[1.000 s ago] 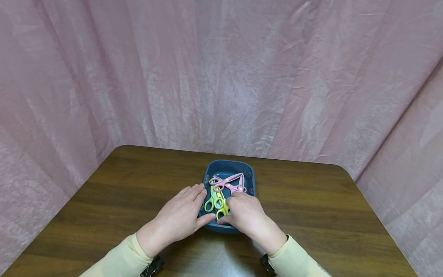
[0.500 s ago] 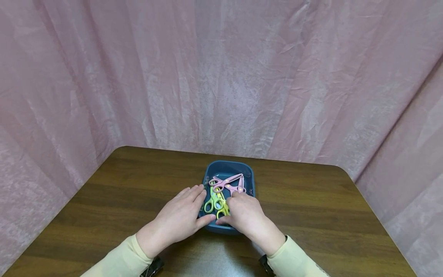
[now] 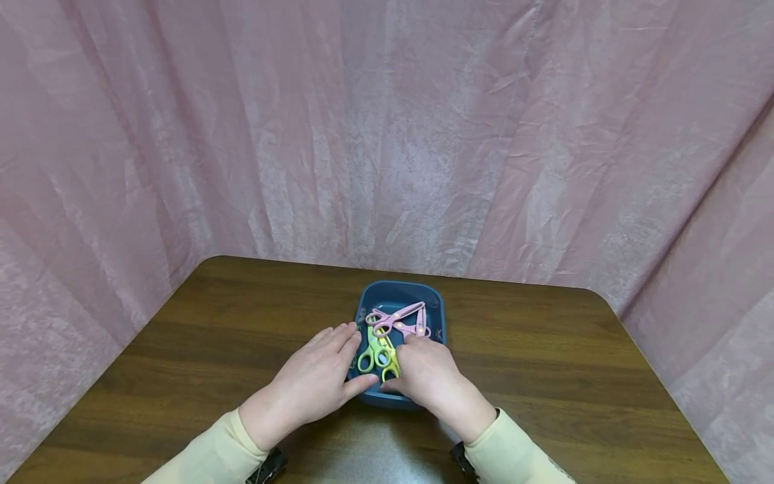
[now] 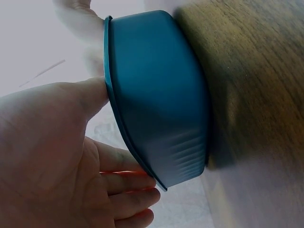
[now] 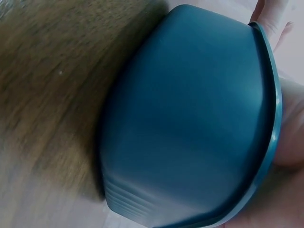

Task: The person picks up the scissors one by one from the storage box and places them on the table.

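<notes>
Touching the blue tray (image 3: 400, 294) at its left rim, my left hand (image 3: 314, 373) has fingers extended; tabletop (image 3: 181, 366) spans either side. The left wrist view adds ribbed walling (image 4: 187, 156). Inside lie green scissors (image 3: 373, 348), then yellow scissors (image 3: 392, 364) beside my right hand (image 3: 434, 376), whose hidden grip I cannot tell.

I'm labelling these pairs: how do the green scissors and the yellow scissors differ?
The green scissors are pale green; the yellow scissors are bright yellow. The green scissors show both handle loops; the yellow scissors are partly covered by the right hand. Both lie in the blue tray, handles toward its near end.
</notes>
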Available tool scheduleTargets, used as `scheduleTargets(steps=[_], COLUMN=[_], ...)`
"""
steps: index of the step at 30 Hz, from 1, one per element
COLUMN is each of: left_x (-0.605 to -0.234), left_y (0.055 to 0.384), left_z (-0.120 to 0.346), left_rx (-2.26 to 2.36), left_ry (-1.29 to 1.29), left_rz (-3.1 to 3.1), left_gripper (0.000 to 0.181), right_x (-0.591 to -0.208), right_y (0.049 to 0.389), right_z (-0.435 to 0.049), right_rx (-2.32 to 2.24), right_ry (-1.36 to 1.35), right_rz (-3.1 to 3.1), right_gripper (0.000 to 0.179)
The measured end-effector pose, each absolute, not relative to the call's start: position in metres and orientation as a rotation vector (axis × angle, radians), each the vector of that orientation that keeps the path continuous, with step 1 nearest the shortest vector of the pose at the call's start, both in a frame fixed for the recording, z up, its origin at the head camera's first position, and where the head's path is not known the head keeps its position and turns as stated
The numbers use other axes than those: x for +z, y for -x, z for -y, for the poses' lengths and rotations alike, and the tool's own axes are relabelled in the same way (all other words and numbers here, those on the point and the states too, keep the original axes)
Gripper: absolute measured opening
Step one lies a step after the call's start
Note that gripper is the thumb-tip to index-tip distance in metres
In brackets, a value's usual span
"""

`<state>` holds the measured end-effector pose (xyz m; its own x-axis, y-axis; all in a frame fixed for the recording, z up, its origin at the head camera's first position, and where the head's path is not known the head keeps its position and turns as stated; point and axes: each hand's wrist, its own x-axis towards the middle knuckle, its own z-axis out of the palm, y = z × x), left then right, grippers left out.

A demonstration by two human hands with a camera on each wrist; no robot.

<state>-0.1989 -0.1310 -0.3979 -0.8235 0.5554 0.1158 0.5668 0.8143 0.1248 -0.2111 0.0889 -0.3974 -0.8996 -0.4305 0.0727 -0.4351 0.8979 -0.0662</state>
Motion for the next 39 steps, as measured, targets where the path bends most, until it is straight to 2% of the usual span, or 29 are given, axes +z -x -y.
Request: scheduleTargets(steps=[17, 23, 29, 39], left_x=[-0.396, -0.396, -0.395, -0.397], left_y=[0.199, 0.199, 0.198, 0.197], left_z=[0.130, 0.130, 0.130, 0.131], left_rx=[-0.234, -0.263, -0.261, -0.234], left_ry=[0.907, 0.898, 0.898, 0.907], left_rz=[2.910, 2.928, 2.919, 2.914], left_gripper=[0.081, 0.081, 0.080, 0.081], right_x=[-0.391, -0.385, -0.379, -0.374], right_y=[0.214, 0.212, 0.208, 0.201], right_z=[-0.094, -0.101, -0.106, -0.113], right_rx=[0.118, 0.180, 0.218, 0.233], right_ry=[-0.780, -0.812, -0.821, -0.835], right_rz=[3.023, 2.979, 2.944, 2.923], right_gripper=[0.048, 0.038, 0.042, 0.038])
